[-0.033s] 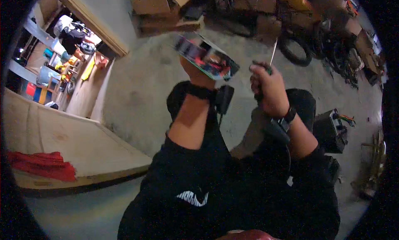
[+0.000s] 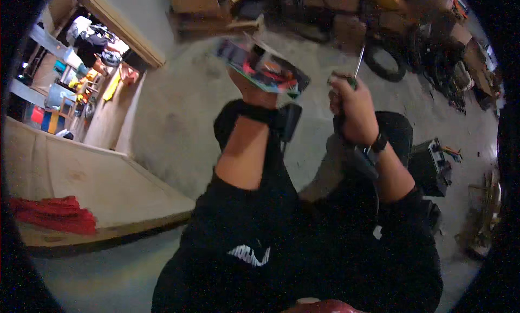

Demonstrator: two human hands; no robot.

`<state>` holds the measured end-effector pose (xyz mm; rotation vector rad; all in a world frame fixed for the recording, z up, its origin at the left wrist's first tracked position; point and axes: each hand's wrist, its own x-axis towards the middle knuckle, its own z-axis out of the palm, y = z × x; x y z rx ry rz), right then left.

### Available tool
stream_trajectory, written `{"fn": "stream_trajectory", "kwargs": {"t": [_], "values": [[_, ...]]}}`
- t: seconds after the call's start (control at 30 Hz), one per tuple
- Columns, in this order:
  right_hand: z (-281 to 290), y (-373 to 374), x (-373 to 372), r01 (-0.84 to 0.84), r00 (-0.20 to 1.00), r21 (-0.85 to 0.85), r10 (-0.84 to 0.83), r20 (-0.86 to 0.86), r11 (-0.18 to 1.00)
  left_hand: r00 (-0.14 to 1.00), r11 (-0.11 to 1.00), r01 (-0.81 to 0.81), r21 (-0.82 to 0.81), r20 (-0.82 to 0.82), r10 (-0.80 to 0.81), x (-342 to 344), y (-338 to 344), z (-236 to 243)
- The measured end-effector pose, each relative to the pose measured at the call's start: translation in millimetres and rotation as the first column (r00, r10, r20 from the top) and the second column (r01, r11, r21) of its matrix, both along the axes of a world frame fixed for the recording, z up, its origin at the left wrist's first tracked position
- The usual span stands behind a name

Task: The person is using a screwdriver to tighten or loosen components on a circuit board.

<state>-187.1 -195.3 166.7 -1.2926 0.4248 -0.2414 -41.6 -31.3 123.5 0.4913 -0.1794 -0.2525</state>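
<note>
My left hand [image 2: 259, 95] holds up a flat, rectangular, multicoloured board [image 2: 266, 69] with dark, purple and red patches and a greenish edge. Motion blurs the board, and it hides most of my left fingers. To its right, my right hand [image 2: 356, 110] is closed round the dark green handle of a screwdriver [image 2: 361, 61], whose long thin metal shaft points up and away from me. The screwdriver and the board are apart. Both wrists wear black straps with small dark devices, and cables hang from them.
On the floor at right stands a black box [image 2: 428, 168] with coloured wires. A tyre [image 2: 385, 63] and cardboard boxes [image 2: 195, 1] lie in clutter along the far side. At left, a red cloth [image 2: 54, 214] rests on a pale ledge [image 2: 124, 191], below a cluttered doorway [image 2: 92, 80].
The board has shifted slightly left and up in the view with my left hand. My right hand and the screwdriver have risen slightly. Both hands keep their hold.
</note>
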Motion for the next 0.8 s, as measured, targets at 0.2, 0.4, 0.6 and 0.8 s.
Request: {"fn": "stream_trajectory", "kwargs": {"t": [0.2,0.4,0.6,0.8], "values": [[-39,-35,9,-0.071,0.984,-0.101,0.054,-0.168,0.992,0.988,0.986,-0.152,-0.064,-0.044,0.149,18,21,0],[-172,-53,31,-0.422,0.835,-0.230,0.276,-0.477,0.877,0.960,0.944,-0.227,-0.240,0.109,0.259,34,22,-15],[-366,-76,34,-0.660,0.405,-0.494,0.286,-0.868,-0.566,0.957,0.949,-0.232,-0.215,0.124,0.262,58,23,-34],[-433,-39,-12,-0.818,-0.012,-0.078,0.153,-0.988,-0.570,0.946,0.970,-0.214,-0.116,0.221,0.235,50,23,-39]]}}
